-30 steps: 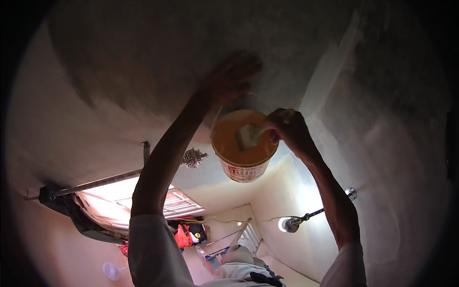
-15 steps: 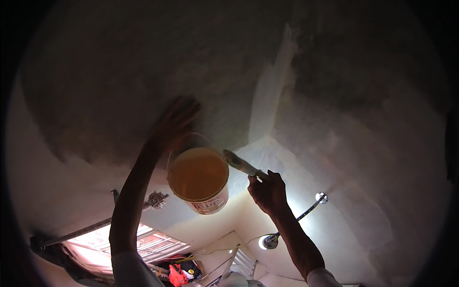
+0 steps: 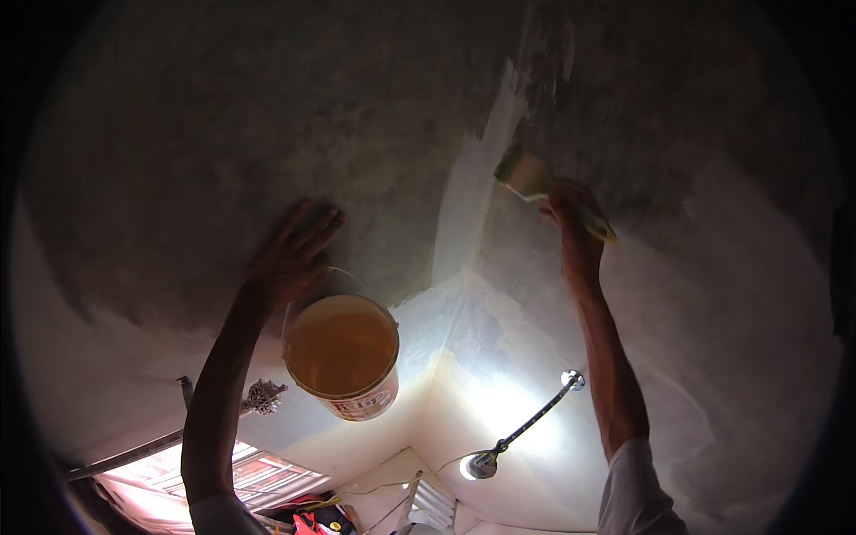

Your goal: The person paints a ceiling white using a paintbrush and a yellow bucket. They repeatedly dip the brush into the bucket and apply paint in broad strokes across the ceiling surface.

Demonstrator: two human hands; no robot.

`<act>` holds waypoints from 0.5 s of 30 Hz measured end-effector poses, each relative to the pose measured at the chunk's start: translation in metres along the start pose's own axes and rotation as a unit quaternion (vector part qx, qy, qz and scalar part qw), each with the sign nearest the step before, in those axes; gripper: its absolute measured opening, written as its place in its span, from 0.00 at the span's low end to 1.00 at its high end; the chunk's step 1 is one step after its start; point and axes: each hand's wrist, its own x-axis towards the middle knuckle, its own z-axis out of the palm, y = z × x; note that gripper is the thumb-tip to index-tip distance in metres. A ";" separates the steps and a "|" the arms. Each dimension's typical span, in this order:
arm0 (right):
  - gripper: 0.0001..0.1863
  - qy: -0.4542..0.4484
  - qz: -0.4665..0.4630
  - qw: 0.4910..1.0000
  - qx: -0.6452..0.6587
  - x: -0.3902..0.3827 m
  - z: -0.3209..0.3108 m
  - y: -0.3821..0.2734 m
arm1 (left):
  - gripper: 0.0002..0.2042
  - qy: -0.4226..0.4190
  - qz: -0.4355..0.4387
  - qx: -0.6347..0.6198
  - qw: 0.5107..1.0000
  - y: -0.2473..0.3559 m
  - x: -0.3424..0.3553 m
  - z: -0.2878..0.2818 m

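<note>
My right hand (image 3: 575,214) is closed round the handle of a wide flat paintbrush (image 3: 526,174). Its bristles point up and left, beside the pale streak (image 3: 464,201) along the corner seam; I cannot tell whether they touch the surface. My left hand (image 3: 294,250) has its fingers stretched and spread, seemingly against the dark surface. Just below it hangs a pale plastic bucket (image 3: 366,406) with printing on its side. A thin bail (image 3: 343,272) runs from its rim up toward that hand, where the hold is hidden. The bucket's inside looks orange-brown; its contents are unclear.
A lit lamp on a dark arm (image 3: 526,432) juts out at lower right, near my right forearm. Lower left are a bright barred window (image 3: 276,473), a rod (image 3: 125,459) and a silvery ornament (image 3: 265,397). A ladder (image 3: 432,508) and a red item (image 3: 308,524) show below.
My right hand has carried the paintbrush from beside the bucket's rim up and right to the corner seam. The left hand and the bucket sit slightly further left and lower in view.
</note>
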 end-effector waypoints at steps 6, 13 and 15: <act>0.11 -0.055 -0.086 0.982 -0.159 0.089 -0.027 0.030 | 0.07 0.035 0.021 0.026 0.999 -0.001 0.002 0.010; 0.12 -0.174 -0.112 0.922 -0.328 0.171 -0.018 0.039 | 0.08 0.030 0.007 0.012 0.999 -0.003 -0.008 0.006; 0.18 -0.191 -0.146 0.854 -0.462 0.178 -0.006 0.025 | 0.08 0.029 0.003 0.003 1.000 -0.003 -0.010 0.010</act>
